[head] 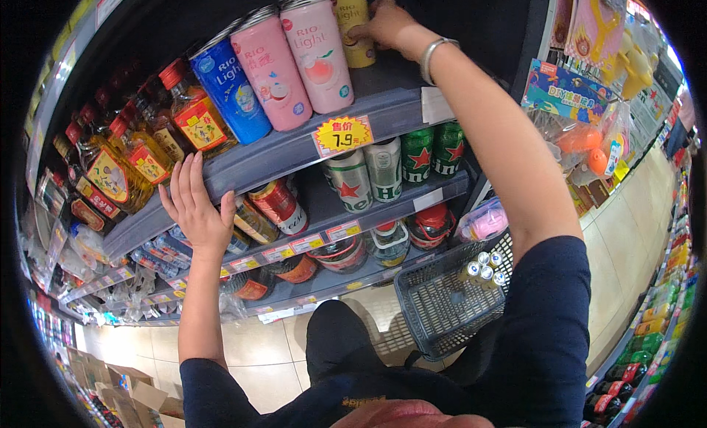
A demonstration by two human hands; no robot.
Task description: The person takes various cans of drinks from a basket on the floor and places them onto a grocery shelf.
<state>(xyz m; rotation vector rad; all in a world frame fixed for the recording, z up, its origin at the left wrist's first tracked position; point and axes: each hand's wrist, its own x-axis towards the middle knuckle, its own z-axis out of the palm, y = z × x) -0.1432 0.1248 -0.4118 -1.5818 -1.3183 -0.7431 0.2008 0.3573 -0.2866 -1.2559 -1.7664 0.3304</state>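
Observation:
On the upper shelf my right hand [391, 26] has its thumb against the front of a yellow RIO Light can [354, 44] and its other fingers around the can's far right side. My left hand [200, 210] lies flat against the shelf's front edge [251, 161], fingers spread, holding nothing. Left of the yellow can stand a pale pink RIO can [320, 63] with a peach picture, a deeper pink can [274, 77] and a blue can [232, 91]. Red-capped liquor bottles [193, 116] stand close to my left fingertips.
Below, silver Heineken cans [348, 185], green Heineken cans [415, 160] and a red beer can [279, 207] stand on a lower shelf. A dark plastic basket [436, 323] beside my legs holds several cans [486, 270]. Packaged toys [571, 94] hang at the right. Cardboard boxes [132, 389] are at lower left.

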